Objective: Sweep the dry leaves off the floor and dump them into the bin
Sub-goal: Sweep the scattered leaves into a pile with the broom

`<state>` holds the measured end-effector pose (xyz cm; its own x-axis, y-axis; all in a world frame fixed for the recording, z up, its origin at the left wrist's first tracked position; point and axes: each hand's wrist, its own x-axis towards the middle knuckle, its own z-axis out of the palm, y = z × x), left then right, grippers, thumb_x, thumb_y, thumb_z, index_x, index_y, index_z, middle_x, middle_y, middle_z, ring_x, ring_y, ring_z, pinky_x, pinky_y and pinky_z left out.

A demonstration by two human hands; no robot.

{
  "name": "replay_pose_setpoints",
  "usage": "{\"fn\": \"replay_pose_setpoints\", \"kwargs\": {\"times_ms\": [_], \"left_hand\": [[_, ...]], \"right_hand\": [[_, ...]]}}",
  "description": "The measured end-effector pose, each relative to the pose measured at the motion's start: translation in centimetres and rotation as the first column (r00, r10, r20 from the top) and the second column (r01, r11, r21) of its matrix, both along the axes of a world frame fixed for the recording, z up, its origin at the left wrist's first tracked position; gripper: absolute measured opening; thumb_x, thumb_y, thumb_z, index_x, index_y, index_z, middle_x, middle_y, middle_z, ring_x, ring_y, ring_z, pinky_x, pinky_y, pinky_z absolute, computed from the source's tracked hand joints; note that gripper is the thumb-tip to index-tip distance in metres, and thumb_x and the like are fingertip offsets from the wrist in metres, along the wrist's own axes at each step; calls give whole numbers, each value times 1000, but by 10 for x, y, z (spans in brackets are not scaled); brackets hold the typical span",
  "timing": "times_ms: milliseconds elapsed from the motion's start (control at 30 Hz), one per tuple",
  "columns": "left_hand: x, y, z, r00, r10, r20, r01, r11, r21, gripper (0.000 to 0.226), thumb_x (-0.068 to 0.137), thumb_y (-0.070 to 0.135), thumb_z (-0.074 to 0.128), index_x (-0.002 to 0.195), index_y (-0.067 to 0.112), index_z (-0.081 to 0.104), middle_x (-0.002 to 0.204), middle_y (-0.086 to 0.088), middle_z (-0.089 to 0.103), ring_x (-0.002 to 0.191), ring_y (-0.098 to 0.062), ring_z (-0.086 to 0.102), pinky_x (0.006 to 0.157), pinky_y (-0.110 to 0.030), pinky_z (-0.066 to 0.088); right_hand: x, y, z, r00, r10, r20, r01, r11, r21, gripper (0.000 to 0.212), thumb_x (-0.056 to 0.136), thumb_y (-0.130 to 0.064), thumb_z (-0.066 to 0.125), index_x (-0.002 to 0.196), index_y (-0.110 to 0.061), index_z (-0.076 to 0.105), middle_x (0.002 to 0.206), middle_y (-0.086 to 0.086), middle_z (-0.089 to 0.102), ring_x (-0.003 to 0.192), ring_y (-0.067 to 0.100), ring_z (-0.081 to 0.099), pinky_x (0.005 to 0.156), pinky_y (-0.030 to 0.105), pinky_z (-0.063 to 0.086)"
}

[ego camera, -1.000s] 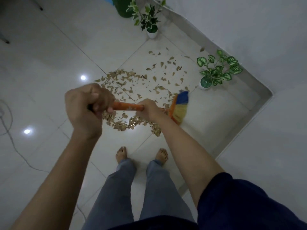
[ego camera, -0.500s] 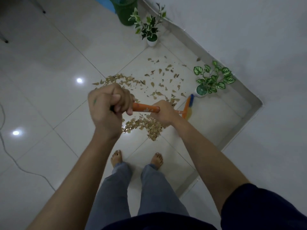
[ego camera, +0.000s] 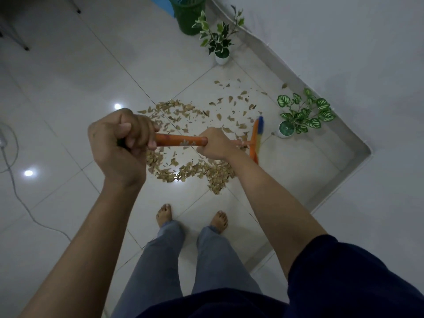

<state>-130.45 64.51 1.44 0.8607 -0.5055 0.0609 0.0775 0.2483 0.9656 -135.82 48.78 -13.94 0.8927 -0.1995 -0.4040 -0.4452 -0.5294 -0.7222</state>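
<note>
White tiled floor [ego camera: 68, 92] fills the view, bounded on the right by a white wall [ego camera: 344, 42] with a grey skirting strip running diagonally into a corner. Person stands barefoot in grey trousers [ego camera: 165, 260] and a dark blue sleeve [ego camera: 344, 271]. Green mesh bin [ego camera: 187, 14] at top centre, well apart from the leaves. Broom [ego camera: 179, 142] with orange handle held roughly level across the view; its head, orange with blue and yellow bristles, sits edge-on at right, near the leaves. Left hand [ego camera: 124, 143] grips the handle's near end, fingers curled tight round it. Right hand [ego camera: 218, 144] grips the handle further down, just short of the head, fingers wrapped round it. Dry leaves [ego camera: 195, 171] lie on the floor in front of the feet: dense band below the handle, looser scatter beyond it toward the wall. Two small potted plants: round-leaf one [ego camera: 302, 113] by the skirting at right, ivy-like one [ego camera: 220, 40] beside the bin. White cable [ego camera: 13, 184] trails at left
</note>
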Motion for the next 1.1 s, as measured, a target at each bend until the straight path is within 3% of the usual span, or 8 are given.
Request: {"fn": "replay_pose_setpoints", "kwargs": {"times_ms": [233, 433, 567, 700, 833, 1000, 1100], "left_hand": [[-13, -16, -36, 995, -15, -103, 12, 999, -33, 22, 61, 24, 41, 40, 28, 43, 35, 13, 36, 39, -14, 39, 62, -25, 42], [-20, -6, -68, 989, 10, -150, -7, 1000, 18, 21, 61, 25, 42, 40, 25, 41, 37, 10, 36, 41, -15, 40, 61, -24, 42], [-5, 23, -55, 989, 73, -126, -67, 996, 54, 21, 60, 26, 41, 39, 26, 42, 36, 11, 34, 39, -14, 37, 55, -24, 36], [15, 40, -12, 999, 49, 23, -50, 998, 37, 22, 62, 24, 39, 41, 28, 41, 36, 12, 32, 37, -16, 33, 54, -31, 31], [22, 36, 18, 997, 7, 77, -4, 999, -36, 22, 62, 22, 38, 42, 28, 42, 36, 14, 34, 35, -13, 35, 55, -25, 36], [12, 25, 13, 998, -54, 44, 55, 998, -29, 21, 62, 22, 41, 42, 27, 43, 37, 15, 35, 35, -13, 37, 53, -24, 36], [5, 29, -2, 997, -78, -3, 78, 997, 1, 22, 62, 22, 42, 41, 29, 42, 37, 15, 34, 35, -13, 38, 53, -24, 35]], "right_hand": [[-18, -26, -20, 993, 18, -119, -28, 996, -86, 42, 74, -2, 54, 45, -17, 28, 43, -2, 32, 39, 10, 26, 39, 18, 20], [-19, -12, -52, 976, -10, -218, 3, 999, -33, 40, 72, -1, 53, 44, -17, 30, 44, 0, 34, 40, 12, 29, 43, 21, 23], [2, 22, -45, 986, 47, -160, -47, 999, 6, 43, 74, 0, 53, 43, -17, 28, 43, -2, 32, 40, 11, 28, 43, 21, 23], [27, 47, -16, 998, 64, -8, -64, 998, -4, 42, 72, -2, 55, 44, -18, 28, 44, -3, 31, 40, 10, 27, 42, 22, 23], [31, 46, 12, 993, 59, 105, -52, 997, -62, 42, 72, -2, 52, 45, -19, 25, 45, -3, 28, 41, 10, 23, 42, 21, 19], [6, 32, 11, 998, -4, 56, 8, 998, -67, 45, 71, -1, 55, 43, -20, 25, 42, -5, 28, 38, 7, 23, 36, 13, 20], [-4, 38, -4, 998, -24, -51, 22, 999, -40, 41, 71, -6, 56, 44, -20, 29, 44, -3, 34, 39, 9, 29, 41, 19, 24]]}}
